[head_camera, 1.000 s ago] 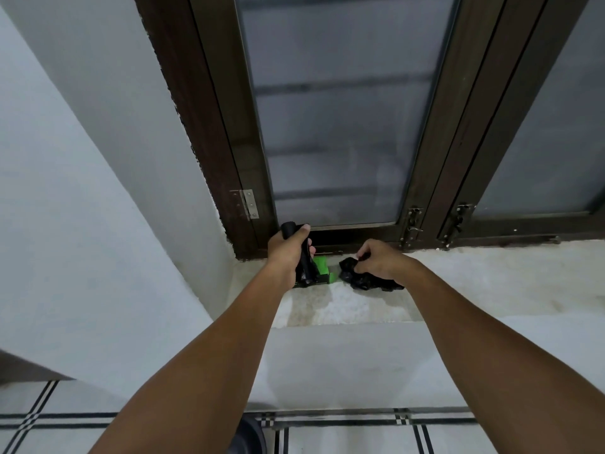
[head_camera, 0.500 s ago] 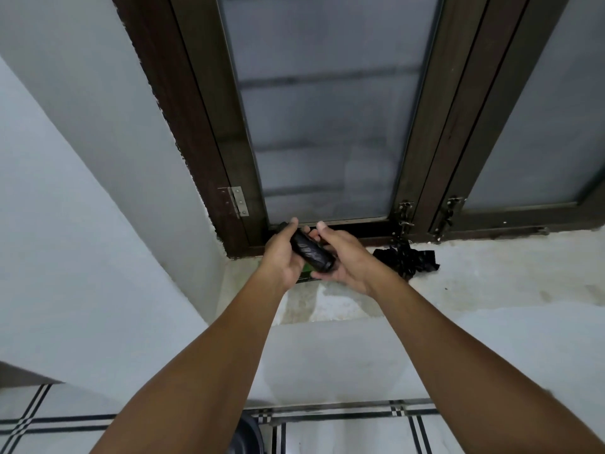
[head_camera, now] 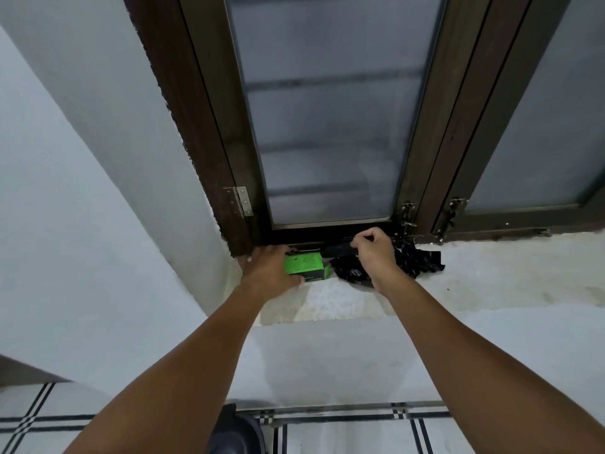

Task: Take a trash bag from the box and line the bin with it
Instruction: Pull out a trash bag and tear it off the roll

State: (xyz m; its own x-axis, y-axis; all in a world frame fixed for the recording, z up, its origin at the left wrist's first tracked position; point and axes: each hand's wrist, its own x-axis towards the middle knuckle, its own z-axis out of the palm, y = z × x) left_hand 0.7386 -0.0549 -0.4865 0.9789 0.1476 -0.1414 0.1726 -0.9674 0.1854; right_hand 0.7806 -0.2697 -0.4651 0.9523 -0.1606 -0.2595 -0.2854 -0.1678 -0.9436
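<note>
On the window sill (head_camera: 343,299) lies a small green box (head_camera: 306,263), and my left hand (head_camera: 266,271) grips its left end. My right hand (head_camera: 373,252) is curled around the end of a black roll of trash bags (head_camera: 337,249), which lies at the box's right end by the window frame. A loose crumpled black trash bag (head_camera: 422,262) sprawls on the sill under and to the right of my right wrist. At the bottom edge, between my forearms, a dark rounded bin (head_camera: 235,434) shows only in part.
A brown window frame (head_camera: 425,158) with frosted glass stands right behind the sill, with latches (head_camera: 406,214) near my right hand. A white wall (head_camera: 82,208) closes off the left. Below is tiled floor (head_camera: 343,430) with dark lines.
The roll, held up in both hands before, is now down at the box's right end. My left hand has let go of it and taken the green box.
</note>
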